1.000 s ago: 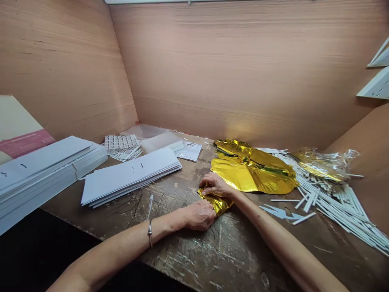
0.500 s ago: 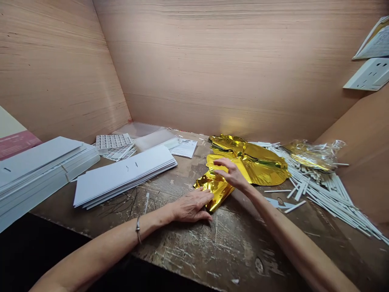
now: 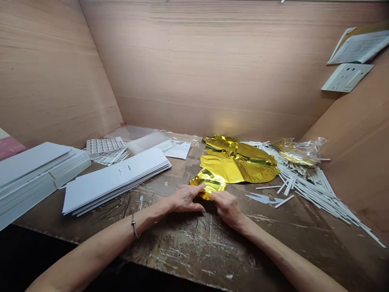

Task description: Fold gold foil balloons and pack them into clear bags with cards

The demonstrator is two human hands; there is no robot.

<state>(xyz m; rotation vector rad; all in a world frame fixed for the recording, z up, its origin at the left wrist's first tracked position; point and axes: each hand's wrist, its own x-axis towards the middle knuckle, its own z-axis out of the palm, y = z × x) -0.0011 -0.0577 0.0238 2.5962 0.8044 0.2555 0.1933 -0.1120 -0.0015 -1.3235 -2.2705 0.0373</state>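
A small folded piece of gold foil (image 3: 208, 183) lies on the worn table (image 3: 194, 243) near the middle. My left hand (image 3: 185, 198) pinches its near left edge, and a bracelet circles that wrist. My right hand (image 3: 228, 207) pinches its near right edge, fingers curled onto the foil. Just behind it lies a pile of flat gold foil balloons (image 3: 238, 162).
A stack of white cards (image 3: 117, 178) lies to the left, with a thicker white stack (image 3: 33, 174) further left. Label sheets (image 3: 105, 148) and clear bags (image 3: 148, 140) sit at the back. White sticks (image 3: 316, 188) and a crumpled bag (image 3: 299, 152) fill the right. Wooden walls enclose the booth.
My right hand came back from the top of the foil to its near edge. The foil piece is folded smaller, and both hands now hold it together.
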